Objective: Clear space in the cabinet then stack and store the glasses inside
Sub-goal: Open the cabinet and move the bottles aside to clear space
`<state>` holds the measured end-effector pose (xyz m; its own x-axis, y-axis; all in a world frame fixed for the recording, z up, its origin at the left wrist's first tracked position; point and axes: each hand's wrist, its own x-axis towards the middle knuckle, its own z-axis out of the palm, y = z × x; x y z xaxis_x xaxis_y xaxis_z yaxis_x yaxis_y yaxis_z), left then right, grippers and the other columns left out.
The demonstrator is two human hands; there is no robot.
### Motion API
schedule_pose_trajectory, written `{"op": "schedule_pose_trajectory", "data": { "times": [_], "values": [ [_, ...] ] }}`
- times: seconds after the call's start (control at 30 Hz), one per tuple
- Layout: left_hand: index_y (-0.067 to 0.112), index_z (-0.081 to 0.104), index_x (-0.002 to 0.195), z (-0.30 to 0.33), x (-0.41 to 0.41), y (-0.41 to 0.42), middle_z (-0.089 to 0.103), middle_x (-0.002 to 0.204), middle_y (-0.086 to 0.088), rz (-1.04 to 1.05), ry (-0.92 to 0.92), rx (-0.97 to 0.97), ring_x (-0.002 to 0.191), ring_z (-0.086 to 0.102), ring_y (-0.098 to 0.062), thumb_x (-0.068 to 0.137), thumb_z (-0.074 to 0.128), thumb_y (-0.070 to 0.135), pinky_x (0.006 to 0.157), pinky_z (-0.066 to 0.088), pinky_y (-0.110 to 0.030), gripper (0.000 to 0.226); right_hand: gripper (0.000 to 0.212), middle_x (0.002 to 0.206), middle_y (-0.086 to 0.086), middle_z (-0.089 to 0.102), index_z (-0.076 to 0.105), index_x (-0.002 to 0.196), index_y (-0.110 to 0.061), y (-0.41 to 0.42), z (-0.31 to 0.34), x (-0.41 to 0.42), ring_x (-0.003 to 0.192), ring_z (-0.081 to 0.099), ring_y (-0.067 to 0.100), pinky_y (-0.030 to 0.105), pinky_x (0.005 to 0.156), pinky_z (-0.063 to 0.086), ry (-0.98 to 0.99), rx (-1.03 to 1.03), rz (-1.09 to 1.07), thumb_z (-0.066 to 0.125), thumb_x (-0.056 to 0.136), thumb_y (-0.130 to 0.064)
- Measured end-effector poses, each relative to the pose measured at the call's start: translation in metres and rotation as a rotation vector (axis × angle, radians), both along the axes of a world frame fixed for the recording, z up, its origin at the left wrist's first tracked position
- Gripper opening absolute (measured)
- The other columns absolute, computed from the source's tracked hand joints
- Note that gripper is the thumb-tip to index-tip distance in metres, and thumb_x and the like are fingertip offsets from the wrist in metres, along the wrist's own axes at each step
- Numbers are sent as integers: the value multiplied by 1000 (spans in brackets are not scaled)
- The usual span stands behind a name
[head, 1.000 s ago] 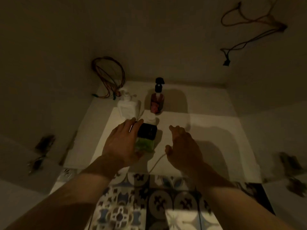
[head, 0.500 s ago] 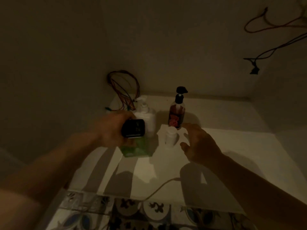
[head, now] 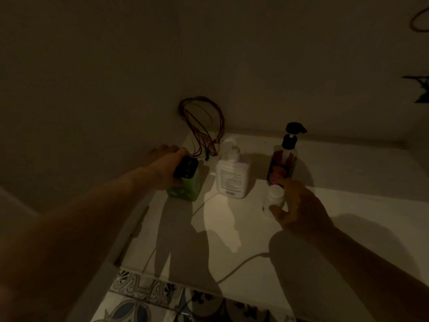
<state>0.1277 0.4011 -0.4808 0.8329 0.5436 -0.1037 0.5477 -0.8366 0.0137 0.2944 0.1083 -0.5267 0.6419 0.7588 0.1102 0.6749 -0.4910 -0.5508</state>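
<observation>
I look into a dim white cabinet; its floor [head: 348,187] is lit in the middle. My left hand [head: 166,165] grips a green bottle with a black cap [head: 185,182] at the back left, near the side wall. My right hand [head: 298,205] has its fingers around a small white container [head: 276,196]; it stands on the cabinet floor, just in front of a dark red pump bottle [head: 283,163]. A white pump bottle [head: 233,175] stands between the two hands. No glasses are in view.
A bundle of red and dark wires [head: 202,126] hangs from the back left corner. A thin white cable [head: 239,263] runs across the cabinet floor toward the front edge. Patterned floor tiles [head: 144,303] lie below the opening. More wires [head: 420,19] hang at the upper right.
My left hand carried the green bottle from the middle of the cabinet floor toward the back left corner. My right hand reached forward and closed around the small white container.
</observation>
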Motion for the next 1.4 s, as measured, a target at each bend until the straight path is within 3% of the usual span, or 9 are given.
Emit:
{"op": "schedule_pose_trajectory", "data": {
  "times": [0.23, 0.4, 0.6, 0.67, 0.8, 0.93, 1.07, 1.2, 1.4],
  "values": [
    [27, 36, 145, -6, -2, 13, 47, 142, -5, 21, 63, 23, 127, 44, -32, 78, 79, 41, 101, 41, -42, 82, 67, 140, 21, 55, 50, 144, -6, 7, -5, 3, 128, 54, 39, 52, 105, 45, 3, -20, 2, 79, 84, -17],
    [29, 1, 157, 9, -5, -10, 8, 164, -7, 70, 47, 12, 150, 9, -31, 75, 81, 41, 119, 15, -46, 116, 56, 134, 22, 61, 59, 134, -3, 11, -5, 1, 125, 56, 40, 54, 104, 45, 3, 1, 10, 80, 82, -6],
    [37, 46, 122, 10, -38, -92, 58, 112, 8, -44, -618, -67, 98, 56, -13, 76, 73, 40, 75, 51, -33, 53, 45, 117, 15, 67, 66, 120, -5, 13, 0, -16, 103, 64, 36, 42, 85, 53, -5, 121, 56, 80, 77, -5],
    [42, 45, 116, -7, -42, -119, 57, 104, 20, -44, -570, -214, 91, 57, -1, 78, 69, 53, 71, 55, -33, 47, 41, 109, 12, 67, 66, 114, -7, 22, 6, -27, 98, 64, 33, 39, 80, 53, 20, 167, 112, 79, 75, -6],
    [37, 36, 131, -50, -40, -148, 52, 117, 20, 55, -488, -409, 101, 54, -2, 61, 74, 70, 78, 46, -22, 86, 43, 110, 0, 68, 62, 113, -28, 47, 19, -61, 99, 64, 22, 40, 83, 56, 66, 119, 147, 79, 74, -20],
    [40, 45, 115, -69, -49, -148, 58, 100, 23, 142, -646, -465, 84, 57, 3, 68, 76, 55, 62, 39, -8, 58, 37, 104, -5, 66, 60, 105, -32, 62, 23, -88, 93, 64, 19, 38, 80, 57, 86, 140, 207, 78, 74, -24],
    [40, 50, 106, -73, -60, -135, 64, 93, 19, 191, -719, -356, 83, 60, 4, 74, 54, 62, 63, 46, -18, 40, 36, 104, -5, 65, 60, 107, -30, 74, 20, -97, 95, 63, 17, 37, 81, 56, 97, 164, 254, 78, 77, -22],
    [45, 48, 104, -82, -74, -120, 65, 90, 23, 285, -755, -412, 84, 61, 6, 70, 66, 61, 61, 47, -17, 41, 48, 109, -8, 63, 58, 121, -34, 78, 11, -100, 95, 61, 13, 34, 81, 55, 111, 184, 262, 80, 78, -32],
    [30, 52, 96, -100, -76, -83, 65, 83, 9, 540, -773, -427, 79, 65, -14, 69, 68, 56, 68, 51, -32, 41, 28, 90, -1, 66, 66, 106, -23, 64, -4, -64, 80, 66, 20, 43, 76, 60, 113, 235, 72, 81, 82, -26]
  ]
}}
